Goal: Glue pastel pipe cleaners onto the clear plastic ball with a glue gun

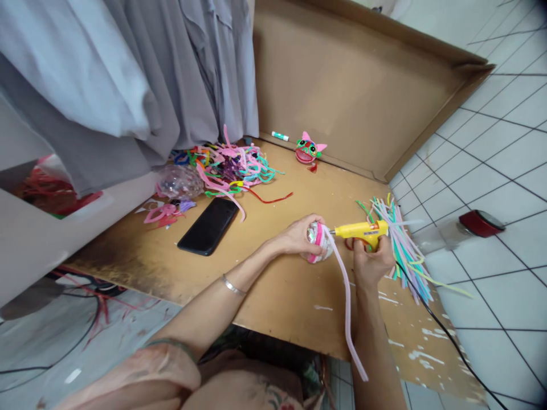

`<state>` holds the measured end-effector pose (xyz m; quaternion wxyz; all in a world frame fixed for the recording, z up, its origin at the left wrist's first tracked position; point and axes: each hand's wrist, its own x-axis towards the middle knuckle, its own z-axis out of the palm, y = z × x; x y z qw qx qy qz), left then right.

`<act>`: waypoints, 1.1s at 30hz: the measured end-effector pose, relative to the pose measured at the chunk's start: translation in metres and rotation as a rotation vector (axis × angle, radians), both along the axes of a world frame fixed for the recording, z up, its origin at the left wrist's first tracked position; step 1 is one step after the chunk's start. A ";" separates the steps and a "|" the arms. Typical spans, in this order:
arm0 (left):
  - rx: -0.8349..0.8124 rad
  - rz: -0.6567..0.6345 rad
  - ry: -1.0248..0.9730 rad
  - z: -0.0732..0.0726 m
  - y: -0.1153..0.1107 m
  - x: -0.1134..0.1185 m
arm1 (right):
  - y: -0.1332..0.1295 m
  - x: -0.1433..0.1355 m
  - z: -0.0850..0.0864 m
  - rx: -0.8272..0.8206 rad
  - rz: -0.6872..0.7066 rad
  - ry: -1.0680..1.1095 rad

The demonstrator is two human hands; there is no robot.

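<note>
My left hand [301,236] is closed around a clear, shiny ball [313,234] that has a bright pink band around it. A long pale pink pipe cleaner [345,285] runs from the ball's right side and hangs down past the board's front edge. In my right hand [374,259] is a yellow hot glue gun [363,230], a translucent glue stick poking out of its back. Its nozzle points left and meets the top of the pipe cleaner at the ball; whether glue is coming out cannot be made out.
Colourful pipe cleaners [401,245] lie in a bunch at right, near a red-lidded jar [478,223]. A black phone [208,226] sits left of my hands. Behind it is a tangled pipe-cleaner heap [239,162]. A decorated animal head [306,150] and glue stick [280,136] stand by the cardboard wall [342,85].
</note>
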<state>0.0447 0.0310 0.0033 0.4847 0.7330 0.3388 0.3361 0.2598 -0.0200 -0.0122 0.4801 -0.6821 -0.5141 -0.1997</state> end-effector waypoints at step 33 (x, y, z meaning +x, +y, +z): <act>-0.025 -0.003 0.000 -0.002 0.000 0.000 | -0.001 0.004 -0.005 0.004 0.014 -0.027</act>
